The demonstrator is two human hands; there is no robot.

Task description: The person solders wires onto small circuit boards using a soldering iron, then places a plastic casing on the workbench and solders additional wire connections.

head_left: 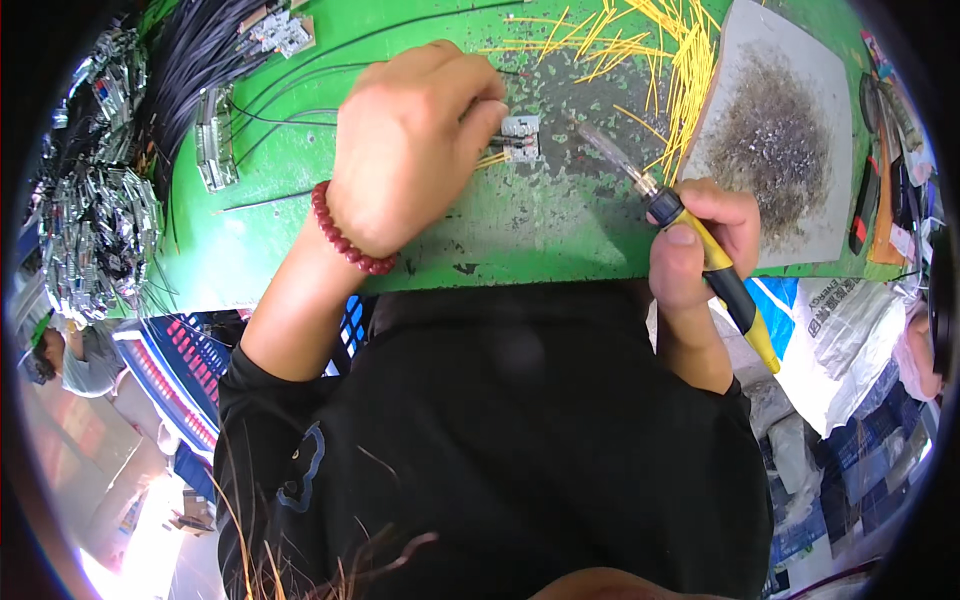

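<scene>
Upper centre, the left hand (405,150) is pinching a small metal part (518,138) steady, probably for soldering, while the right hand (700,245) is gripping the soldering iron (690,235) fist-tight.

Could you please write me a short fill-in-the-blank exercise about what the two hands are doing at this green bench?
1. The right hand grips a soldering iron with a yellow and ____ handle.
2. The left hand pins a small metal part to the ____ benchtop.
3. A bracelet of ____ beads circles the left wrist.
4. Loose ____ wire pieces lie beyond the iron's tip.

Missing words: black; green; red; yellow
</scene>
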